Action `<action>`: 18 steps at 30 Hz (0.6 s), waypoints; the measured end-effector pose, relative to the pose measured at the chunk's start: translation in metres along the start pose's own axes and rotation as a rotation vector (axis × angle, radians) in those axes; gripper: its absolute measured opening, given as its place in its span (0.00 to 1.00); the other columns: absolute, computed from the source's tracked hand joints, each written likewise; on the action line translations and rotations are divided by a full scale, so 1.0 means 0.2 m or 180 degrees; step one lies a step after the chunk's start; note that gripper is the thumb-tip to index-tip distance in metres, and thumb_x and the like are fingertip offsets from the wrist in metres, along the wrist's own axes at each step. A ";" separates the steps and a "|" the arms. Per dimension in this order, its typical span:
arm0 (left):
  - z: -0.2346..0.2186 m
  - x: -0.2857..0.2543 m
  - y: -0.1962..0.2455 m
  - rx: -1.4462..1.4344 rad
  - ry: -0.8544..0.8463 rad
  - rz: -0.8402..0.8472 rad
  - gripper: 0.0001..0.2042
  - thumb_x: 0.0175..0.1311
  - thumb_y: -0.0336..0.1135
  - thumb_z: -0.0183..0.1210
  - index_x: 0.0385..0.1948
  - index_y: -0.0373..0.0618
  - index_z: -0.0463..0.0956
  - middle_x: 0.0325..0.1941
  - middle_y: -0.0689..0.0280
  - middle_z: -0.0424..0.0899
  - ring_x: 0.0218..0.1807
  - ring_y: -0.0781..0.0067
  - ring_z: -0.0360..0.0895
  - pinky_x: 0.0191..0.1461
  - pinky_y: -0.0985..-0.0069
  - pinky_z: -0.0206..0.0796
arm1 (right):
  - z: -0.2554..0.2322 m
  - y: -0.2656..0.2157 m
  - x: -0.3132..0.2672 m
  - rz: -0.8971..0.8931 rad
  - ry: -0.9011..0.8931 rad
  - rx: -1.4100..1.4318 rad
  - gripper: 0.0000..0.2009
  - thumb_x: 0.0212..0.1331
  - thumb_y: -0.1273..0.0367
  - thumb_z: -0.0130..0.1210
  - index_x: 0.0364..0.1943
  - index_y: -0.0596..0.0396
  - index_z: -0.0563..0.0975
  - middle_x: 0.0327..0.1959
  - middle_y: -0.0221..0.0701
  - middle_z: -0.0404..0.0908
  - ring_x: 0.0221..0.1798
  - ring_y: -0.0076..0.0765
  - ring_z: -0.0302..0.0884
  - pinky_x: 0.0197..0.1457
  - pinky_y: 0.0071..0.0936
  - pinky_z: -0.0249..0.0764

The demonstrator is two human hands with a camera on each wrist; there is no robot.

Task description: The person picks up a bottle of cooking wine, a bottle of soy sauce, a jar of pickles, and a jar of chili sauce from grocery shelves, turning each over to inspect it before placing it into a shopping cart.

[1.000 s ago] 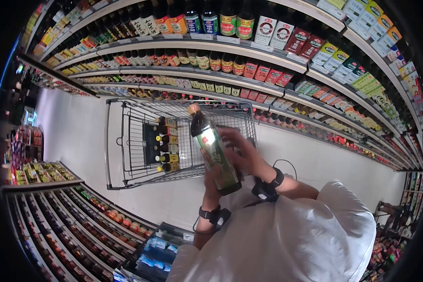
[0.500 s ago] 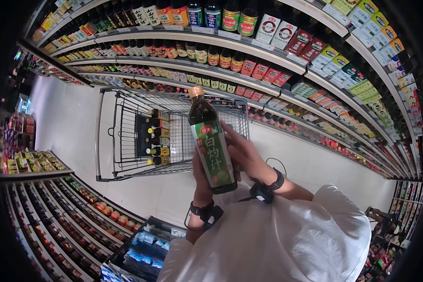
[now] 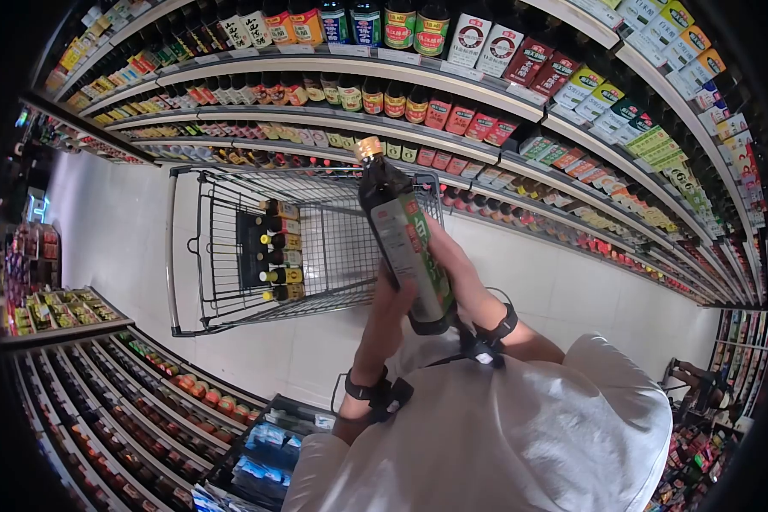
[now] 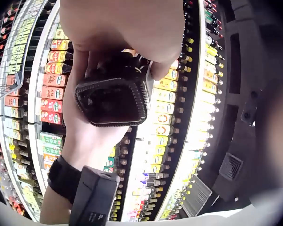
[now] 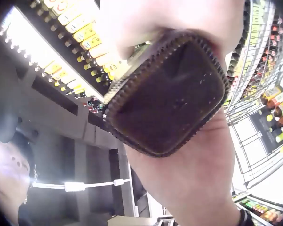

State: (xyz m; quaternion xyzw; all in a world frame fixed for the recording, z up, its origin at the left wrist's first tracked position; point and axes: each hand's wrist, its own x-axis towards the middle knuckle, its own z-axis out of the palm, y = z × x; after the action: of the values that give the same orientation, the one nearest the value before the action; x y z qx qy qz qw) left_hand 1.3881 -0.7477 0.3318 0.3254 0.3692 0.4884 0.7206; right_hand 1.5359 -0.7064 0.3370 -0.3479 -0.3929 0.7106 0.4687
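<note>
Both hands are raised in front of the chest around a dark bottle with a gold-coloured cap and a green-and-pale label (image 3: 408,252). The bottle is tilted, its cap pointing away from the body and its base towards the white short-sleeved shirt (image 3: 520,427). The left hand (image 3: 387,299) grips the lower part from the left side, its forearm rising steeply from the sleeve; in the head view its fingers are blurred, so their exact spread cannot be told. The right hand (image 3: 457,263) lies along the opposite side, its fingers extending up beside the label and only slightly bent, the palm against the bottle, its forearm slanting in from the right. Both wrist views show the dark, ridged-edged base between the two hands, with the palms close around it. Each wrist is bent a little inward and carries a black strap with a small black camera unit (image 4: 94,195). Past the hands, the bottle's upper part overlaps the near end of the grey metal wire shopping cart (image 3: 172,256) in the head view. At the cart's far end lies a row of dark bottles with yellow labels (image 3: 283,249). Long shelves of bottles and boxes (image 3: 316,61) run beyond the cart.
</note>
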 end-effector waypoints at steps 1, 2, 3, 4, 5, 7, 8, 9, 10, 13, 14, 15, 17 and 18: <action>0.01 -0.01 0.00 0.0472 -0.0029 0.0185 0.30 0.70 0.39 0.54 0.67 0.36 0.53 0.63 0.59 0.68 0.64 0.67 0.69 0.67 0.71 0.61 | 0.01 -0.02 -0.01 0.0158 0.0098 0.0418 0.28 0.76 0.65 0.37 0.76 0.55 0.49 0.76 0.33 0.55 0.76 0.30 0.53 0.76 0.29 0.50; 0.02 -0.01 0.00 0.0949 -0.0060 0.0368 0.30 0.70 0.40 0.54 0.67 0.36 0.53 0.64 0.59 0.67 0.64 0.68 0.69 0.67 0.71 0.60 | 0.00 0.01 0.00 0.0242 0.0066 0.0730 0.28 0.77 0.63 0.36 0.76 0.54 0.49 0.75 0.32 0.56 0.75 0.30 0.53 0.76 0.29 0.51; 0.03 -0.02 0.02 0.1065 -0.0090 0.0348 0.40 0.64 0.38 0.63 0.71 0.35 0.46 0.62 0.55 0.68 0.62 0.63 0.71 0.62 0.69 0.66 | -0.03 0.06 0.01 0.0324 0.0035 0.1044 0.28 0.77 0.61 0.35 0.76 0.54 0.49 0.75 0.32 0.56 0.75 0.30 0.54 0.75 0.29 0.51; 0.04 -0.03 0.03 0.1191 -0.0133 0.0312 0.40 0.63 0.36 0.63 0.71 0.35 0.46 0.63 0.54 0.68 0.63 0.63 0.70 0.63 0.68 0.66 | -0.04 0.07 0.00 0.0370 0.0058 0.1124 0.28 0.77 0.59 0.36 0.76 0.53 0.50 0.74 0.32 0.58 0.74 0.30 0.56 0.75 0.29 0.53; 0.05 -0.04 0.05 0.1318 -0.0178 0.0279 0.41 0.61 0.34 0.64 0.70 0.36 0.45 0.63 0.54 0.67 0.64 0.63 0.69 0.65 0.67 0.65 | -0.04 0.07 0.00 0.0415 0.0082 0.1204 0.29 0.77 0.57 0.36 0.76 0.53 0.50 0.73 0.31 0.59 0.73 0.30 0.58 0.74 0.30 0.54; 0.05 -0.05 0.06 0.1504 -0.0287 0.0258 0.43 0.58 0.31 0.66 0.70 0.36 0.44 0.64 0.54 0.66 0.65 0.63 0.69 0.65 0.66 0.65 | -0.08 0.12 0.01 0.0408 -0.0155 0.1442 0.29 0.76 0.56 0.37 0.76 0.53 0.50 0.72 0.31 0.61 0.71 0.30 0.60 0.73 0.29 0.56; 0.04 -0.04 0.06 0.1561 -0.0349 0.0272 0.45 0.56 0.30 0.68 0.71 0.35 0.43 0.64 0.53 0.66 0.65 0.62 0.69 0.65 0.66 0.66 | -0.09 0.13 0.01 0.0388 -0.0190 0.1494 0.29 0.76 0.56 0.37 0.76 0.53 0.51 0.72 0.31 0.61 0.71 0.30 0.61 0.73 0.29 0.57; 0.04 -0.03 0.07 0.1616 -0.0409 0.0289 0.47 0.54 0.30 0.69 0.71 0.35 0.42 0.64 0.53 0.66 0.66 0.62 0.68 0.65 0.65 0.66 | -0.10 0.14 0.02 0.0368 -0.0225 0.1546 0.29 0.76 0.56 0.38 0.76 0.53 0.51 0.71 0.31 0.62 0.70 0.30 0.62 0.73 0.29 0.58; 0.03 -0.04 0.07 0.1598 -0.0435 0.0238 0.48 0.54 0.30 0.70 0.71 0.35 0.41 0.64 0.53 0.65 0.66 0.61 0.68 0.65 0.65 0.66 | -0.09 0.15 0.02 0.0335 -0.0176 0.1536 0.30 0.76 0.55 0.38 0.75 0.53 0.51 0.71 0.31 0.62 0.69 0.30 0.63 0.72 0.29 0.58; 0.02 -0.04 0.08 0.1529 -0.0476 0.0176 0.49 0.53 0.31 0.70 0.72 0.35 0.41 0.66 0.53 0.63 0.66 0.60 0.68 0.66 0.64 0.65 | -0.09 0.17 0.01 0.0421 0.0050 0.1471 0.30 0.76 0.55 0.38 0.75 0.53 0.52 0.70 0.32 0.63 0.69 0.30 0.63 0.72 0.29 0.59; 0.02 -0.04 0.06 0.1492 -0.0472 0.0218 0.49 0.53 0.31 0.71 0.72 0.36 0.41 0.66 0.53 0.63 0.67 0.60 0.67 0.66 0.64 0.65 | -0.09 0.17 0.01 0.0429 0.0083 0.1433 0.29 0.76 0.55 0.38 0.75 0.53 0.52 0.70 0.32 0.63 0.69 0.30 0.63 0.72 0.28 0.58; 0.02 -0.04 0.05 0.1454 -0.0468 0.0258 0.49 0.53 0.31 0.71 0.72 0.36 0.41 0.67 0.53 0.62 0.67 0.60 0.67 0.66 0.64 0.66 | -0.08 0.16 0.00 0.0437 0.0115 0.1395 0.29 0.76 0.55 0.38 0.75 0.54 0.52 0.70 0.32 0.63 0.69 0.29 0.62 0.72 0.28 0.58; 0.02 -0.05 0.05 0.1438 -0.0475 0.0271 0.49 0.53 0.32 0.71 0.71 0.36 0.41 0.67 0.53 0.62 0.67 0.60 0.67 0.65 0.64 0.66 | -0.06 0.12 -0.01 0.0359 0.0063 0.1296 0.29 0.76 0.56 0.38 0.75 0.54 0.53 0.71 0.32 0.63 0.70 0.29 0.61 0.72 0.28 0.56; 0.02 -0.05 0.05 0.1429 -0.0476 0.0276 0.49 0.53 0.32 0.71 0.71 0.36 0.41 0.67 0.54 0.62 0.67 0.60 0.67 0.65 0.64 0.66 | -0.05 0.11 -0.01 0.0294 0.0061 0.1221 0.29 0.76 0.56 0.38 0.75 0.55 0.53 0.71 0.32 0.62 0.70 0.29 0.60 0.73 0.27 0.55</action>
State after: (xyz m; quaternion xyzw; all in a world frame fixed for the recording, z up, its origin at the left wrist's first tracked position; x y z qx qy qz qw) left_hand 1.3848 -0.7549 0.3438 0.5282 0.3998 0.3992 0.6339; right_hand 1.5373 -0.7118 0.3126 -0.2767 -0.2294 0.7898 0.4971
